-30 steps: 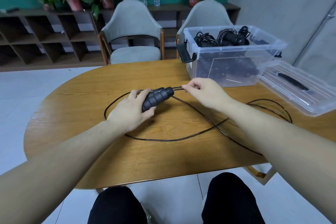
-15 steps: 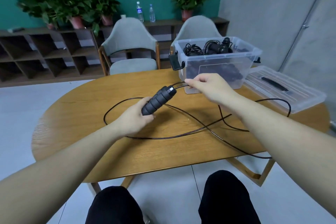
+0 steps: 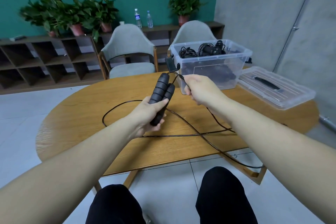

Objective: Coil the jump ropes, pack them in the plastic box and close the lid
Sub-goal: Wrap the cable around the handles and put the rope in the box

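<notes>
My left hand (image 3: 148, 114) grips the two black ribbed handles (image 3: 161, 92) of a jump rope, held upright above the wooden table (image 3: 76, 125). My right hand (image 3: 201, 91) pinches the black cord just past the handle tops. The remaining cord (image 3: 183, 133) lies in loose loops on the table and hangs over the near edge. A clear plastic box (image 3: 214, 71) stands at the table's far side with several coiled black ropes (image 3: 203, 52) inside. Its clear lid (image 3: 272, 87) lies flat to the right of the box.
Two grey chairs (image 3: 130, 51) stand behind the table. A low shelf unit (image 3: 41, 60) with potted plants and two water bottles runs along the green wall. A grey curtain wall closes the right side. My knees show below the table's near edge.
My left hand lifted the handles off the table and tilted them upright. My right hand rose with the cord and more cord was pulled toward me, so the loops shifted.
</notes>
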